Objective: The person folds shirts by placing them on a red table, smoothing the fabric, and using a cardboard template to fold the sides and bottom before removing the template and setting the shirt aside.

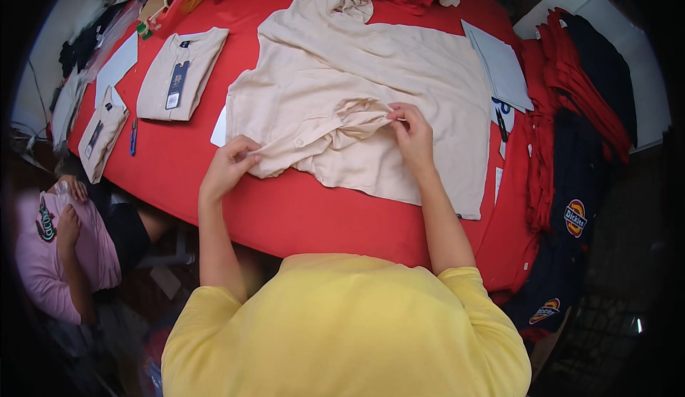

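A large beige shirt (428, 62) lies spread and wrinkled in front of me. My left hand (232, 165) is closed in a pinch on the shirt's near left edge, where a strip with a button runs. At the other end of this bunched, lifted part, my right hand (412, 134) pinches the fabric between thumb and fingers. Between my hands the cloth is gathered in loose folds. A rolled-up part of the shirt, perhaps a collar or sleeve, sits at its far end.
Red cloth covers the table (342, 219). A folded beige shirt (153, 87) with a dark tag, a smaller folded one (105, 129) and a blue pen (133, 136) lie left. White sheets (496, 69) and navy garments (571, 176) are right. A person in pink (78, 247) sits left.
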{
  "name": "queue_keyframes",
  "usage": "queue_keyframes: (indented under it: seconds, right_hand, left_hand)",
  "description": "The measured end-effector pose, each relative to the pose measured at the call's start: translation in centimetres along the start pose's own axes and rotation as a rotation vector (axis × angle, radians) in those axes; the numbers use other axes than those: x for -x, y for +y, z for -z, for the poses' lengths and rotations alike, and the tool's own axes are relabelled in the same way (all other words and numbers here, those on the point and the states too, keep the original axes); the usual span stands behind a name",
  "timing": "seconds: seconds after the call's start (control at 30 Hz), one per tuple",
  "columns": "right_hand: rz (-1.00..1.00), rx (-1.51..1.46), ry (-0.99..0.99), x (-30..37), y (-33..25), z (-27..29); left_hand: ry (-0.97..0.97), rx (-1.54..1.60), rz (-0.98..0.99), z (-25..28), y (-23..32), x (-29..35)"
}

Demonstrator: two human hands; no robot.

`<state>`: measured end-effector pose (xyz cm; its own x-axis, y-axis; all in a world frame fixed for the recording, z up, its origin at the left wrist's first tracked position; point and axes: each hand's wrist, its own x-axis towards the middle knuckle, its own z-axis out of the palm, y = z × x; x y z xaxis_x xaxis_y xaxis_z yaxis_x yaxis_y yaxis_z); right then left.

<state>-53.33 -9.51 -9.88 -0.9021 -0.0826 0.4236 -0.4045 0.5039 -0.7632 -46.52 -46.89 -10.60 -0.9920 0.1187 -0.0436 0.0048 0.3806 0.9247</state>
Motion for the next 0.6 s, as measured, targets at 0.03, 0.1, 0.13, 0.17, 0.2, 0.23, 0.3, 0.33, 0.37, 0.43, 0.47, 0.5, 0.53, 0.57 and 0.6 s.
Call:
queue_keyframes:
  seconds: [0.03,0.1,0.13,0.17,0.2,0.23,0.3,0.33,0.37,0.43,0.47,0.5,0.53,0.57,0.6]
  right_hand:
    - [0.131,0.067,0.042,1.0,-1.8,0.0]
    - [0.251,0.158,0.071,3.5,-2.6,0.3]
    - [0.237,0.185,0.059,5.1,-2.3,0.8]
    - [0.220,0.204,0.040,6.4,-1.8,1.0]
    - [0.176,0.178,0.019,7.2,-1.1,1.3]
    - [0.130,0.148,0.000,8.1,-0.4,1.5]
    - [0.029,0.078,-0.029,9.1,-0.1,1.6]
    - [0.004,0.016,0.009,9.3,-0.1,1.5]
    - [-0.019,-0.041,0.048,9.4,0.0,1.2]
    - [-0.091,-0.141,0.113,9.4,-0.8,0.6]
    - [-0.141,-0.183,0.134,9.1,-1.8,0.2]
    - [-0.191,-0.225,0.153,8.9,-2.4,-0.1]
    - [-0.173,-0.169,0.139,8.8,-2.3,-0.1]
    - [-0.155,-0.116,0.119,8.5,-2.1,-0.2]
    - [-0.136,-0.064,0.098,8.2,-2.0,-0.3]
  left_hand:
    - [-0.031,-0.027,-0.025,0.4,0.3,0.6]
    - [-0.090,-0.179,-0.035,0.8,1.1,1.6]
    - [-0.123,-0.304,-0.023,0.9,1.8,2.1]
    - [-0.154,-0.430,-0.003,1.0,2.3,2.8]
    - [-0.130,-0.477,-0.032,0.7,2.8,3.2]
    - [-0.108,-0.527,-0.059,0.3,3.5,3.7]
    - [-0.023,-0.589,-0.117,-1.2,4.5,3.8]
    - [0.043,-0.598,-0.146,-2.5,5.3,3.6]
    - [0.110,-0.601,-0.178,-4.0,6.0,3.2]
    - [0.129,-0.468,-0.311,-7.0,7.3,2.1]
    - [0.146,-0.400,-0.371,-8.5,7.8,1.6]
    - [0.181,-0.393,-0.419,-10.2,8.3,0.9]
    - [0.213,-0.385,-0.469,-12.0,9.0,0.1]
    - [0.250,-0.378,-0.514,-13.2,9.1,-0.2]
    - [0.181,-0.412,-0.529,-13.9,8.5,-0.2]
